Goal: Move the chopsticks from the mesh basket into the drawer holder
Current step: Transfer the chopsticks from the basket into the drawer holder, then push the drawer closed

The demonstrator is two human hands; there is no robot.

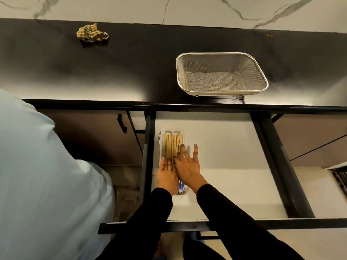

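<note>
The chopsticks [171,146] are lying side by side in the white holder [161,147] inside the open drawer [225,147]. Both the left hand [167,172] and the right hand [187,167] are resting flat with fingers spread over them, gripping nothing. The mesh basket [221,74] is sitting on the black counter [112,68], well apart.

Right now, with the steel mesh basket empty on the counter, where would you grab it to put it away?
Take the rectangular steel mesh basket by its near long rim from the drawer side, thumb inside. The stiff rolled rim faces the person, and nothing blocks it.
</note>
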